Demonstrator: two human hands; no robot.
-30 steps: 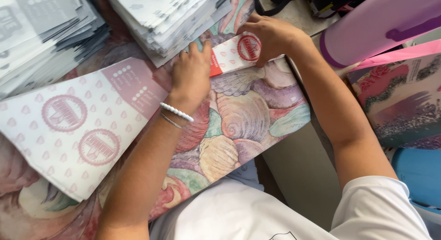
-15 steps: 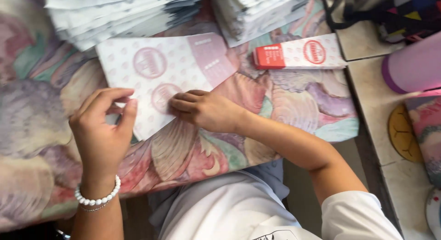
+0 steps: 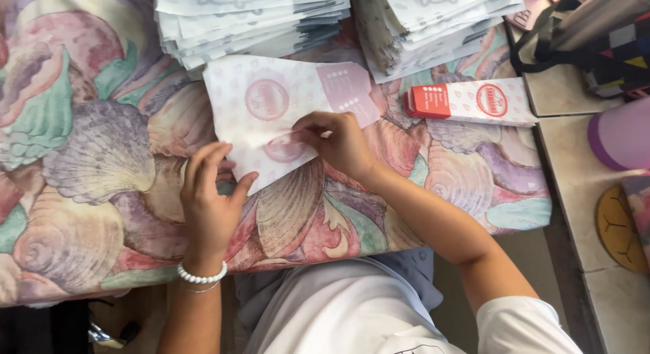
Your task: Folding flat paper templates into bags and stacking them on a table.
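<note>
tablecloth [image 3: 101,191]: shell-printed, pastel, covers the whole work surface; soft and slightly rumpled, so anything creased on it may crease unevenly.

paper stacks [image 3: 250,22]: two tall piles of flat printed sheets along the far edge, loosely squared; the near sheets overhang and could slide down onto the work if bumped.

flat paper blank [image 3: 271,117]: white with pink round marks, lying on the tablecloth just below the stacks, its lower corner pointing toward the person. risk: it may skew or fold off-line if one side is pressed before the other is steadied.

finished carton [image 3: 470,100]: red-and-white, long, lying on its side right of the blank, apart from both hands.

right hand [image 3: 338,140]: fingers curled, pinching the blank near its middle mark.

left hand [image 3: 210,198]: open, fingers spread, resting at the blank's lower left edge; whether it grips the edge cannot be told. a loose hold here would let the sheet shift.
</note>
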